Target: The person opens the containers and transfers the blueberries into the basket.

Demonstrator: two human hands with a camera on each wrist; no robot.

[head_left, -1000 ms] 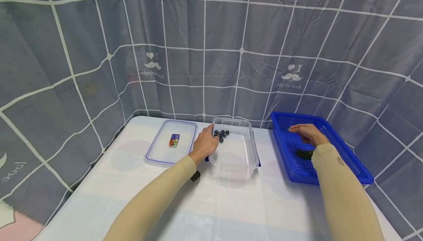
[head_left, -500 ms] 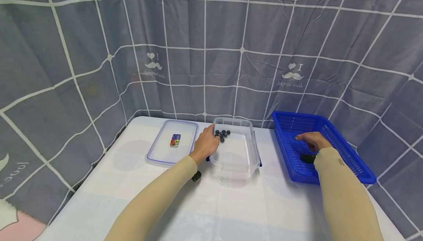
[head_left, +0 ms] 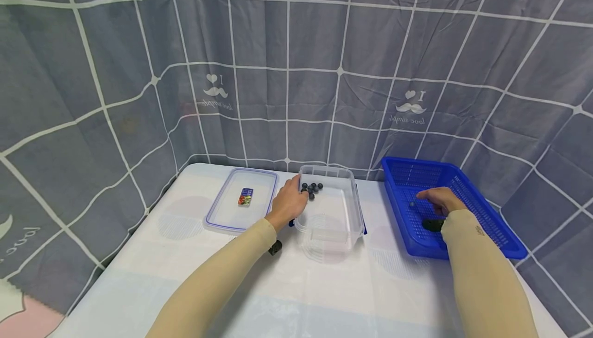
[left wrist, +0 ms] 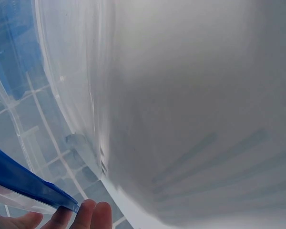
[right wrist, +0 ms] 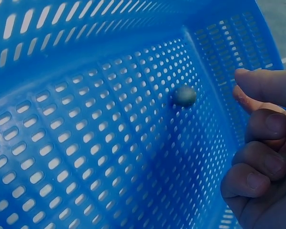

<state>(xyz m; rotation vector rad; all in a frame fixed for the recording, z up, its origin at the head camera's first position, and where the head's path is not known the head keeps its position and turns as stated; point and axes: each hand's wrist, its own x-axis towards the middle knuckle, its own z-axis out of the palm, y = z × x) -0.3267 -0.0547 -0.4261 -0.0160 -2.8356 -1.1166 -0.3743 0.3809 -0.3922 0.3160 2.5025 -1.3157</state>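
My left hand (head_left: 290,203) grips the left side of a clear plastic food container (head_left: 330,219). In the left wrist view, its fingers (left wrist: 101,214) are at the container's blue latch flap (left wrist: 28,179). Several dark blueberries (head_left: 314,188) lie inside, at the container's far left corner. Inside the blue basket (head_left: 402,225), my right hand (head_left: 440,199) holds nothing. A single blueberry (right wrist: 185,96) shows against the perforated basket floor, apart from the right fingertips. Thumb and forefinger reach forward with a small gap between them, the other fingers (right wrist: 257,155) curled.
A clear lid (head_left: 222,209) with a blue seal and a coloured sticker (head_left: 245,197) lies left of the container. Both stand on a white-covered table (head_left: 324,291). A grey checked curtain (head_left: 310,96) hangs behind and around the table.
The right hand lowered slightly and moved right inside the basket, and let go of the blueberry, which is now below its fingertips. The left hand stays on the container.
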